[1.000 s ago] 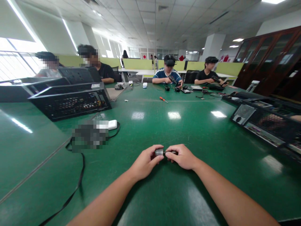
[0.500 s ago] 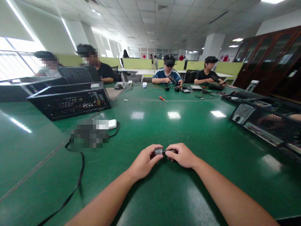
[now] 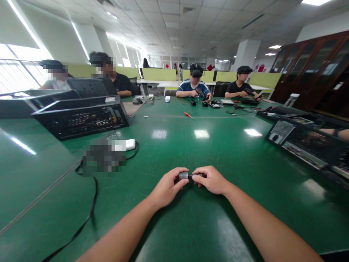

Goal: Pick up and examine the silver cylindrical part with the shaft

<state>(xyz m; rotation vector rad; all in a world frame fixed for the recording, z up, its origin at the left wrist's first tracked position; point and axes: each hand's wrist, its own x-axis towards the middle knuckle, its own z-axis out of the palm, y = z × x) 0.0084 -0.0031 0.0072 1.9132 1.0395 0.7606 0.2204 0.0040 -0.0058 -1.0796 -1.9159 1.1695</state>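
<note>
My left hand (image 3: pixel 169 185) is closed around a grey metal cylinder (image 3: pixel 184 175), with the thumb along its near side. Close by on the right, my right hand (image 3: pixel 211 180) pinches a small dark piece (image 3: pixel 190 175) that meets the cylinder's right end. Most of what lies inside the right fingers is hidden, so I cannot tell its full shape. Both hands are low over the green tabletop (image 3: pixel 180 225), fingertips nearly touching.
An open black computer case (image 3: pixel 81 118) stands at the left, another (image 3: pixel 308 142) at the right with a person's arm over it. Left of my hands lie a blurred-out dark item and a black strap (image 3: pixel 94 203). A red screwdriver (image 3: pixel 188 114) lies farther back. Several people sit across the table.
My hands and the cylinder have hardly moved. At the right edge, another person's forearm now reaches farther over the computer case.
</note>
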